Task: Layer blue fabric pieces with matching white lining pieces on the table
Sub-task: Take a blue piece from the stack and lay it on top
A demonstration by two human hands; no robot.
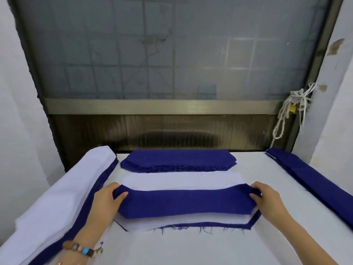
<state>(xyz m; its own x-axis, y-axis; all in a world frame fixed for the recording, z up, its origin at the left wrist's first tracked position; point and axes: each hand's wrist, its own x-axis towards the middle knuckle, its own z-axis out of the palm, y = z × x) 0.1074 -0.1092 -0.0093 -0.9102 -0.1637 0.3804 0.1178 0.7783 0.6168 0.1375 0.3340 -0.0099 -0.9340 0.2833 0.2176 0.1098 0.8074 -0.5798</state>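
A long blue fabric piece (186,203) with angled ends stretches across the middle of the table. My left hand (108,201) grips its left end and my right hand (267,199) grips its right end. Its far edge sags between the hands. It lies over a stack of white lining pieces (181,180), whose near edge shows below it. A frayed blue layer (210,225) peeks out beneath the white stack. Farther back sits a separate stack of blue pieces (177,160).
A thick pile of white cloth (63,190) with a blue edge runs along the left side. Long blue strips (313,180) lie along the right side. A window and a metal frame (162,106) stand behind the white table (191,249).
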